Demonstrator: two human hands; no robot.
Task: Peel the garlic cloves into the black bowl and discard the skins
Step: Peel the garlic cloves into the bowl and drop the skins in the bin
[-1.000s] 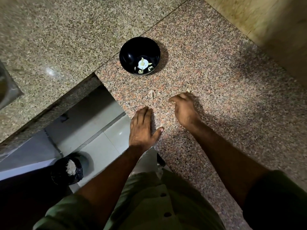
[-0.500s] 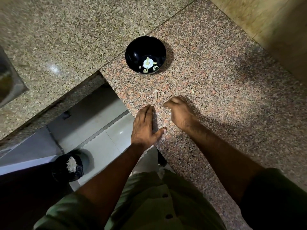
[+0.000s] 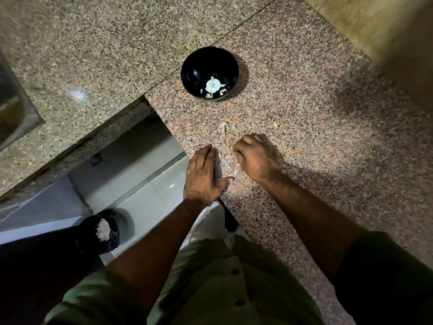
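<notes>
Two scraps of garlic skin (image 3: pixel 223 127) lie loose on the counter (image 3: pixel 328 148), just ahead of the hands, w/ a smaller flake (image 3: pixel 275 124) off to the right. Black bowl (image 3: pixel 209 73) sits further back, near the counter seam, holding peeled garlic (image 3: pixel 212 85) plus a few pale bits round it.

Left hand (image 3: pixel 202 174) lies flat at the counter edge, fingers straight and together, thumb out, acting like a stop. Right hand (image 3: pixel 254 156) is curled, knuckles up, sides of fingers on the stone; can't tell if it holds anything underneath.

Handling, as a guess: skins are paper-thin, near weightless, dry and brittle, so they likely slide and flutter rather than lift cleanly. Pinching each one is slow; prob better to sweep w/ the side of the right hand toward the flat left palm, then cup. Light pressure only, or they crumble.

Bin (image 3: pixel 99 233) w/ black liner stands on the floor (image 3: pixel 140 202) below the counter edge, pale scraps already inside.
</notes>
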